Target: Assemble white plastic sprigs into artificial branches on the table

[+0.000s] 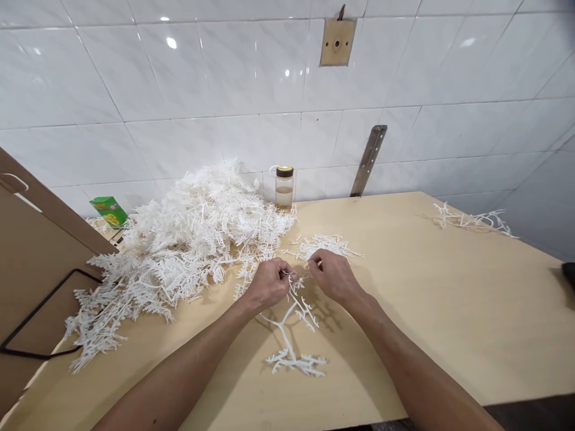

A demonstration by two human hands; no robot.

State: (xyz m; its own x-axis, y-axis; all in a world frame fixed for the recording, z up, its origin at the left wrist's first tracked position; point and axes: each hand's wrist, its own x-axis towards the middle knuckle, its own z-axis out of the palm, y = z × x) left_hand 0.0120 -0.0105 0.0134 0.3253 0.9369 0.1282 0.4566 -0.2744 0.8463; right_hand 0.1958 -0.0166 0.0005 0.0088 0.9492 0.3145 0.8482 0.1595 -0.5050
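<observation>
In the head view, my left hand is closed on a white plastic branch with many thin twigs. The branch hangs from the fingers toward me, its lower twigs spread low over the table. My right hand is beside it, a small gap away, with thumb and fingers pinched together. Whatever the right fingertips hold, if anything, is too small to make out. Just beyond the hands lies a small pile of short white twig pieces.
A large heap of white plastic branches covers the table's left side. Behind it stand a green box and a dark-lidded jar. More white branches lie far right. A cardboard box and black metal frame border the left.
</observation>
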